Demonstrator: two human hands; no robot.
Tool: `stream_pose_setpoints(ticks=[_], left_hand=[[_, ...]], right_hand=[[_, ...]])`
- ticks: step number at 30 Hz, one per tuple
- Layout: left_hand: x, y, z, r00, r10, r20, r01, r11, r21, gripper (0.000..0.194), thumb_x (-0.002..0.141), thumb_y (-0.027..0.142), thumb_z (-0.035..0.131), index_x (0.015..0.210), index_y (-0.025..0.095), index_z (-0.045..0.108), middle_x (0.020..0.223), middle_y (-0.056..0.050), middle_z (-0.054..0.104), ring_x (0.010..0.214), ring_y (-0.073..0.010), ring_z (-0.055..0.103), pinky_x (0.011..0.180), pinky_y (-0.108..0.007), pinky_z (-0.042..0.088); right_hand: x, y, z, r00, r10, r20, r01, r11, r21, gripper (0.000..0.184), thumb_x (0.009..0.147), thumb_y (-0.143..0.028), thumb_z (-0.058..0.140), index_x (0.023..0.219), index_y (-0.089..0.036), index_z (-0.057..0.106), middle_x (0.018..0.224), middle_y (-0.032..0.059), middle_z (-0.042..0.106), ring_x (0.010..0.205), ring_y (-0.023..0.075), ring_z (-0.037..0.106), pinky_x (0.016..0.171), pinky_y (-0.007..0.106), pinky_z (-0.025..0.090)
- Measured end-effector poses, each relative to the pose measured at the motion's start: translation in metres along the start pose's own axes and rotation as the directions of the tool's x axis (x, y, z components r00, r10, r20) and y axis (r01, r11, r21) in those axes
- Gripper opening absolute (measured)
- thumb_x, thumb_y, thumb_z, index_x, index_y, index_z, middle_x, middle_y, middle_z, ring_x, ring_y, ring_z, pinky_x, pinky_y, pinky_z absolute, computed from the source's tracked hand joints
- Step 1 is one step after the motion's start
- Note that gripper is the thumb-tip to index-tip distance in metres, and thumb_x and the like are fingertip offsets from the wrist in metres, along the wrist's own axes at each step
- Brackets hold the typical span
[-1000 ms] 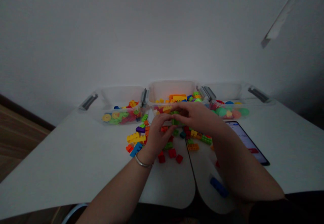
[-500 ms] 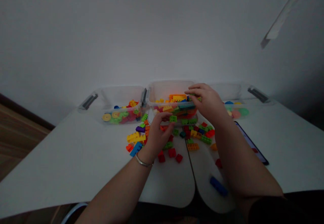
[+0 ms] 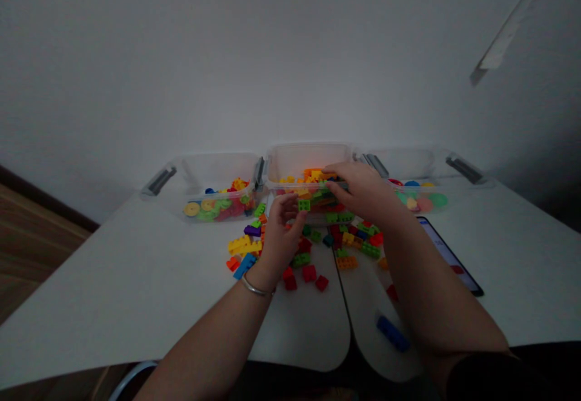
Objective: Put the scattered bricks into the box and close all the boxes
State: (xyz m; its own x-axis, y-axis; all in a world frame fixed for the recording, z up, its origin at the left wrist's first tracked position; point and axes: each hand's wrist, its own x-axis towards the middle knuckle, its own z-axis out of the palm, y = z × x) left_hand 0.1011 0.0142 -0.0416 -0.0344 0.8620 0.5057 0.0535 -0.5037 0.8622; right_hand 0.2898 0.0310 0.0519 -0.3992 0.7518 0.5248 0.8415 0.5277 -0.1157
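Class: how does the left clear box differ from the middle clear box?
The left clear box holds round discs among bricks; the middle clear box holds mostly bricks. The left box is filled lower than the middle box. The right hand reaches over the middle box, not the left box. Both are clear plastic with grey latches.

Nothing legible anywhere in view. On the lit screen of the phone [image 3: 447, 254] at right, only faint blurred marks and a small red patch, too dim to read. No readable label or brand on the clear plastic boxes [image 3: 308, 162] at the far side.
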Motion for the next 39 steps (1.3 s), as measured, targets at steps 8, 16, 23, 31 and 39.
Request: stream_pose_setpoints(ticks=[8,16,23,31,39], left_hand=[[-0.002,0.004,-0.001,0.997,0.063,0.041,-0.066,0.995,0.074,0.025,0.082,0.023,0.066,0.107,0.023,0.061,0.102,-0.004,0.061,0.082,-0.0132,0.06,0.072,-0.027,0.052],[-0.003,0.01,-0.003,0.973,0.214,0.085,-0.224,0.966,0.131,0.024,0.083,0.022,0.067,0.106,0.023,0.062,0.099,-0.004,0.061,0.088,-0.0156,0.058,0.079,-0.031,0.051],[-0.004,0.007,-0.001,0.981,0.181,0.065,-0.186,0.978,0.093,0.023,0.082,0.025,0.068,0.104,0.023,0.06,0.1,-0.004,0.06,0.089,-0.0158,0.059,0.078,-0.031,0.053],[-0.005,0.007,0.002,0.988,0.131,0.08,-0.137,0.987,0.08,0.023,0.083,0.022,0.065,0.105,0.022,0.056,0.096,-0.003,0.061,0.083,-0.0135,0.062,0.073,-0.028,0.055],[-0.005,0.006,-0.002,0.976,0.177,0.125,-0.196,0.967,0.161,0.014,0.085,0.018,0.058,0.099,0.021,0.058,0.096,-0.003,0.063,0.085,-0.0139,0.063,0.076,-0.029,0.055]], right_hand=[[-0.005,-0.026,-0.021,0.992,0.044,-0.12,-0.016,0.974,0.227,0.019,0.089,-0.025,0.054,0.097,-0.018,0.07,0.095,0.0074,0.074,0.089,0.0214,0.067,0.083,0.036,0.048],[-0.006,-0.036,-0.024,0.974,0.041,0.223,-0.139,0.885,0.444,0.019,0.089,-0.027,0.057,0.104,-0.02,0.067,0.096,0.0035,0.075,0.082,0.0162,0.068,0.072,0.028,0.049],[-0.002,-0.036,-0.014,0.961,0.021,0.277,-0.175,0.82,0.545,0.01,0.088,-0.024,0.057,0.093,-0.022,0.065,0.09,0.0013,0.073,0.081,0.0152,0.067,0.071,0.027,0.049],[-0.004,-0.03,-0.014,0.967,0.054,0.247,-0.186,0.815,0.548,0.008,0.086,-0.027,0.06,0.089,-0.022,0.066,0.082,0.0005,0.072,0.072,0.0142,0.067,0.065,0.026,0.049],[-0.002,-0.004,-0.022,0.944,0.257,-0.208,-0.21,0.952,0.22,0.011,0.083,-0.023,0.059,0.088,-0.02,0.069,0.089,0.0068,0.071,0.075,0.0189,0.065,0.074,0.034,0.048]])
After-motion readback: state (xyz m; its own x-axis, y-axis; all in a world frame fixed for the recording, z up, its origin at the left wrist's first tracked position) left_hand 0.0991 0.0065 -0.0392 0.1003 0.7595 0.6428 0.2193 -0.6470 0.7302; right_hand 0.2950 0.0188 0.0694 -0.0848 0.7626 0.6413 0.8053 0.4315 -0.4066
